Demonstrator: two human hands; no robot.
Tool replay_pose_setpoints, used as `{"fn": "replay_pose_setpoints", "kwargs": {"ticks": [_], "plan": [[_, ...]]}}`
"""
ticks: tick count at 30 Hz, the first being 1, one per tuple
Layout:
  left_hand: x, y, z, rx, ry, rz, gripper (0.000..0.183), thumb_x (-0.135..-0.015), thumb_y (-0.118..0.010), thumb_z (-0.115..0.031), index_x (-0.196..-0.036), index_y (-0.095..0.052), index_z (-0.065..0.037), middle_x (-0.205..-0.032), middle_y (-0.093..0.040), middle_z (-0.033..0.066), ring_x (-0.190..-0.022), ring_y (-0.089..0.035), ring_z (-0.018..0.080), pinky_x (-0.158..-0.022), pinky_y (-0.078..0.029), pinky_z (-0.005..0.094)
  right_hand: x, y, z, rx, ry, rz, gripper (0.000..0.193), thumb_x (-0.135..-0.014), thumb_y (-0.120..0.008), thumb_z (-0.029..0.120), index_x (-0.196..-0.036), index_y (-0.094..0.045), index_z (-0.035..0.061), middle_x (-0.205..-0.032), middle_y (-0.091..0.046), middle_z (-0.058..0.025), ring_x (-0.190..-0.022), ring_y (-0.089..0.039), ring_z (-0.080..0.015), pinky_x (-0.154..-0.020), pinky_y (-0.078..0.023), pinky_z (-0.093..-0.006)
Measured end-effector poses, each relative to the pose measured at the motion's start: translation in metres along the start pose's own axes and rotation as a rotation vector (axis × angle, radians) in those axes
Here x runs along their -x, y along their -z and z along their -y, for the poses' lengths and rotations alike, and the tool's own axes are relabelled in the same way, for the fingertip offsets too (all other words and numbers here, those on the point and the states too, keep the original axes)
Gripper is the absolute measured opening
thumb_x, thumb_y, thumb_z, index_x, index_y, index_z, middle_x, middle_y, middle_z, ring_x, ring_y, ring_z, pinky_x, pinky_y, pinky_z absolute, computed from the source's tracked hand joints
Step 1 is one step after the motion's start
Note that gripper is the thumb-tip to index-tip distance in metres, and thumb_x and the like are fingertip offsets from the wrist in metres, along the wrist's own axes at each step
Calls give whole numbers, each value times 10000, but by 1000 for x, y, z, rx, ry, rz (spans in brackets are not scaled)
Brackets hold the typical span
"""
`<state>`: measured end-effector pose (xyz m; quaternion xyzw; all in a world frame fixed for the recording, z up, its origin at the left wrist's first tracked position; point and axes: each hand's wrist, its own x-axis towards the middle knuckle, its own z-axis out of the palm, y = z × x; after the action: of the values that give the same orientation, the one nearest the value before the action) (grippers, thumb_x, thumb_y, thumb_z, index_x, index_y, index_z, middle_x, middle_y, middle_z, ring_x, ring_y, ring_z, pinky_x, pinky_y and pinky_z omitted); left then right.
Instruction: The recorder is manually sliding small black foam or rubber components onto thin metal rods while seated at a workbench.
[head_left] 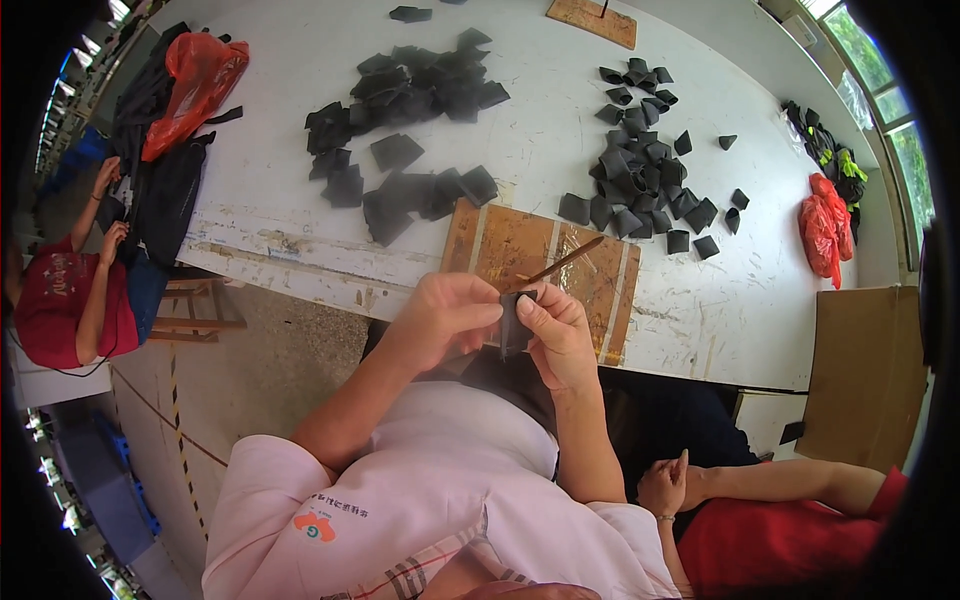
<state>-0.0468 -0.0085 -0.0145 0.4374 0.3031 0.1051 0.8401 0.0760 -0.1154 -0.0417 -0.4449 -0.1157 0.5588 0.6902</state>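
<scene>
Both my hands meet in front of my chest at the table's near edge. A small folded black fabric piece point(512, 322) is pinched between them. My left hand point(448, 315) grips its left side with thumb and fingertips. On the other side, my right hand point(556, 332) closes thumb and fingers around its upper right edge. Just beyond my fingers, a thin brown pointed stick point(568, 258) slants over a brown taped board point(515, 240); whether it is fixed to the board I cannot tell.
Flat black pieces point(400, 90) lie scattered at the left of the white table point(270, 180), folded ones point(640, 170) at the right. Another board point(592, 22) stands at the back. Red bags point(825, 225) and a carton point(862, 370) are rightward. People point(75, 300) sit on both sides.
</scene>
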Motion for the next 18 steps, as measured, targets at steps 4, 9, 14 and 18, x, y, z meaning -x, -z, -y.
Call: {"fn": "replay_pose_setpoints", "kwargs": {"ticks": [4,9,14,18], "plan": [[-1,1,0,-78,-17,33,55,-770,-610,-45,-801,-591,-3,-630,-598,62,-463,-511,69,-394,-379,173,2,-2,-5,270,80,-108,107,-801,-610,123,-835,-561,35,-677,-572,-2,-578,-512,-52,-485,-383,-173],[0,-5,6,-212,-128,-122,67,-776,-606,-61,-794,-589,1,-642,-590,43,-499,-510,59,-432,-393,174,17,-20,9,938,616,-319,192,-721,-659,63,-887,-581,3,-719,-555,-79,-569,-549,-152,-494,-440,-243],[3,-20,11,-325,-210,-160,73,-777,-596,-58,-807,-584,8,-664,-591,32,-540,-529,68,-469,-406,187,20,-23,13,1003,715,-222,93,-735,-637,25,-816,-595,8,-699,-544,-75,-580,-537,-140,-517,-424,-234],[-8,-25,35,-727,-721,-378,48,-809,-557,-18,-852,-555,1,-635,-568,14,-483,-481,28,-416,-385,150,11,-24,10,1353,941,-250,131,-683,-623,-5,-800,-566,15,-708,-505,-93,-581,-512,-223,-493,-420,-302]]}}
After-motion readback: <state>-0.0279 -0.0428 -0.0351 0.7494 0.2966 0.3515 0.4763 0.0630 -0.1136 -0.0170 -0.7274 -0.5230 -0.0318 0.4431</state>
